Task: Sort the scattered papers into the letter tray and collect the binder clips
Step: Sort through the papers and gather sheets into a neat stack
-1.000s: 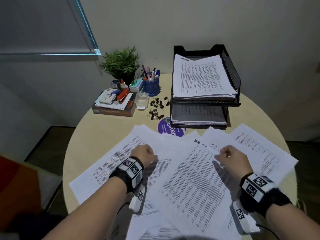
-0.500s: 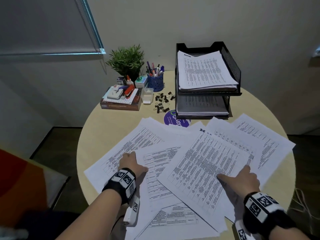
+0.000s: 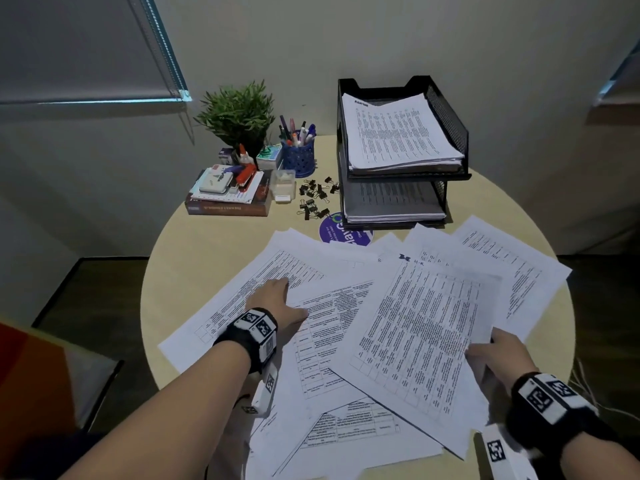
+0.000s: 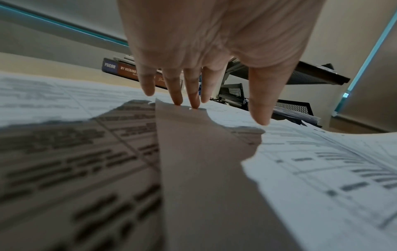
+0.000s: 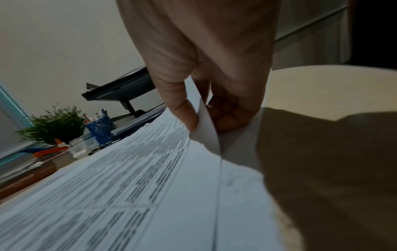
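Note:
Printed papers (image 3: 346, 313) lie scattered and overlapping over the near half of the round table (image 3: 194, 258). My left hand (image 3: 277, 299) lies flat on the left sheets, fingers straight (image 4: 189, 95). My right hand (image 3: 498, 351) pinches the near right edge of the top sheet (image 3: 422, 334) between thumb and fingers (image 5: 184, 117), lifting that edge. A black two-tier letter tray (image 3: 450, 123) stands at the back right with paper stacks on both tiers. Several black binder clips (image 3: 313, 199) lie loose left of the tray.
At the back left are a potted plant (image 3: 239, 116), a blue pen cup (image 3: 298, 157), a clear small box (image 3: 283, 185) and a book (image 3: 228, 207) stacked with a stapler and pads. A purple round sticker (image 3: 343, 233) shows before the tray.
Both hands drew back toward me from the middle of the papers. The left hand went from curled to flat on the sheets. The right hand took hold of the top sheet's near edge.

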Action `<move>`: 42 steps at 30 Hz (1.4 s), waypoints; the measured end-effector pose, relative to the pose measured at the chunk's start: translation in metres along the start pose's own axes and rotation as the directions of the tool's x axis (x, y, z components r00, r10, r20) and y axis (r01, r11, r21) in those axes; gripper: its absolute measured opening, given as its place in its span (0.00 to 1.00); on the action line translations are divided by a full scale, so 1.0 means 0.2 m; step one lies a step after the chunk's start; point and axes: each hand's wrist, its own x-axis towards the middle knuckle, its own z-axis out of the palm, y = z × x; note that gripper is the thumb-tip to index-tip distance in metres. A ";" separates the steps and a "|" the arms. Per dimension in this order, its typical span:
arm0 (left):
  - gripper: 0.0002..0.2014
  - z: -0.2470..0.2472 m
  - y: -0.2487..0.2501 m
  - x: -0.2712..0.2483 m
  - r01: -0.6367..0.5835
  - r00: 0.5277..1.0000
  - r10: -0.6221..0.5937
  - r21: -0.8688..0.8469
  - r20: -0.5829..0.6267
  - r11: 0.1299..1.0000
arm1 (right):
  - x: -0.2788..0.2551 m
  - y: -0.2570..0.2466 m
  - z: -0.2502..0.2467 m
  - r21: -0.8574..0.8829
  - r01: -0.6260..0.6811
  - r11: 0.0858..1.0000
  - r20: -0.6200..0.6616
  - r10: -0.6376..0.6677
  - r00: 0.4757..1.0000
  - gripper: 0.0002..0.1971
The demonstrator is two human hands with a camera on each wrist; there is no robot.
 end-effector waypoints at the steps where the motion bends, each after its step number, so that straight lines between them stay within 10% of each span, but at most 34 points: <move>1: 0.40 0.00 0.01 0.00 0.002 1.000 -0.002 0.031 -0.012 1.000 | 0.00 0.00 -0.01 0.008 -0.018 1.000 0.005 0.018 1.000 0.08; 13: 0.21 0.02 0.09 0.05 -0.067 0.997 0.065 0.052 0.034 0.996 | 0.03 0.00 -0.11 -0.184 -0.113 0.977 -0.060 0.103 0.993 0.11; 21: 0.36 0.00 0.13 0.09 -0.065 0.990 0.056 0.068 0.130 0.996 | 0.01 0.00 -0.13 -0.213 -0.029 0.977 -0.158 -0.005 0.987 0.13; 29: 0.20 -0.02 0.11 0.11 -0.011 0.987 0.003 0.051 0.161 0.999 | 0.04 -0.08 -0.08 -0.130 0.011 0.991 -0.184 -0.035 0.982 0.15; 39: 0.06 -0.02 -0.04 0.02 0.227 0.974 -0.214 -0.384 0.078 0.895 | 0.08 -0.06 -0.12 -0.029 0.214 0.976 -0.231 -0.214 0.949 0.06; 42: 0.21 -0.03 -0.08 -0.01 0.291 0.956 -0.270 -0.508 0.118 0.810 | 0.08 -0.06 -0.13 0.033 0.226 0.974 -0.170 -0.217 0.961 0.09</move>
